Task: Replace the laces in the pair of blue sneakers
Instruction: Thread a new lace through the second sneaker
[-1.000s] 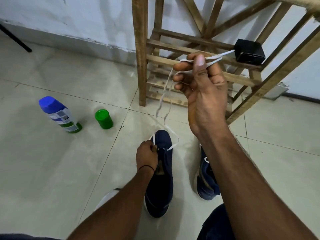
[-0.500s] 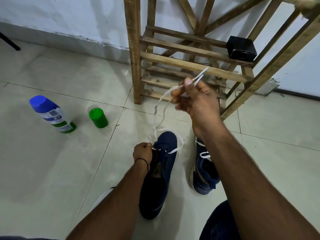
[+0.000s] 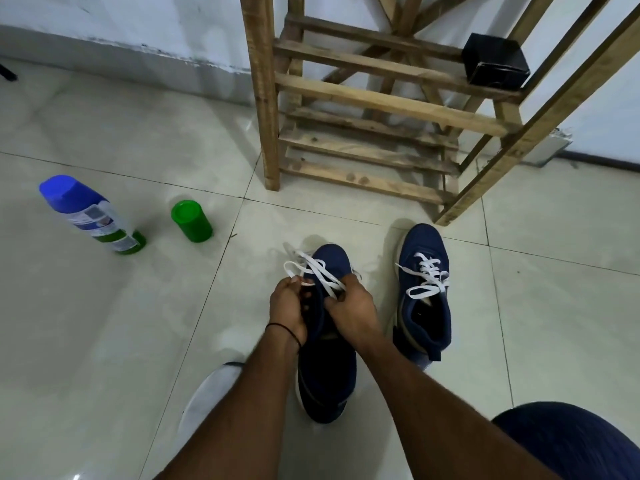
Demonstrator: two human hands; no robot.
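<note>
Holding one blue shoe (image 3: pixel 327 368) with both hands close together, you kept it on the floor just in front of the wooden rack (image 3: pixel 263 98), toe pointing at it. Your left hand (image 3: pixel 287 306) gripped the shoe's side by the lace holes. Your right hand (image 3: pixel 353 313) pinched the white lace (image 3: pixel 311 268), and its loose loops lay over the toe. The other shoe (image 3: pixel 426 306) stood in front of the rack too, nearer its right leg, with a second lace (image 3: pixel 429 275) through its holes. A spray can (image 3: pixel 90 216) and a green cap (image 3: pixel 192 221) stood left of the rack. A black box (image 3: pixel 495 62) sat on a rack bar.
</note>
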